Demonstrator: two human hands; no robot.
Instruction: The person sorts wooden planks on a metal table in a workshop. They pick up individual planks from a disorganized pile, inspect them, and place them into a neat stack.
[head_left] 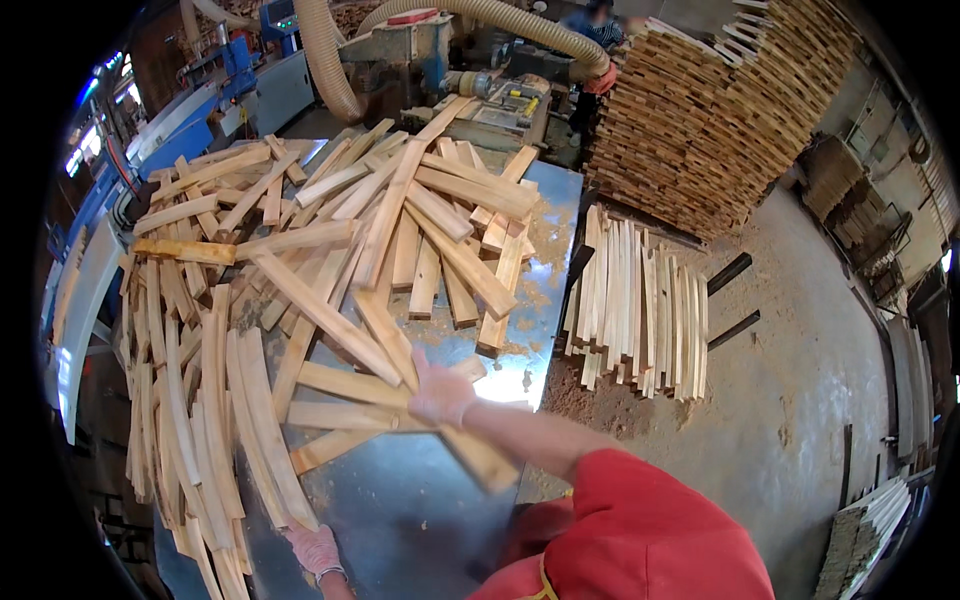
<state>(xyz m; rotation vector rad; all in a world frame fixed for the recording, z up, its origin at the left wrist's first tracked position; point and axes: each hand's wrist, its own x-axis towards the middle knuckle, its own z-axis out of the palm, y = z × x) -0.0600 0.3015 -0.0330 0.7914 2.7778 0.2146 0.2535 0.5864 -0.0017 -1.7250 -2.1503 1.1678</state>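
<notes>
My right hand (440,392), in a thin pale glove, is closed around the middle of a wooden strip (480,455). That strip slants across other strips, and its near end is smeared by motion. At the near left, my left hand (315,550), gloved too, has its fingers closed on the near ends of long wooden strips (262,430) lying side by side. Its fingertips are partly hidden. A loose heap of wooden strips (390,215) spreads over the metal table (400,510), crossing at many angles.
A low stack of pale strips (640,305) stands on the floor right of the table. Behind it rises a tall wood stack (700,120). A machine with a ribbed hose (330,60) stands beyond the table, near another person (597,25). Sawdust lies on the table's right side.
</notes>
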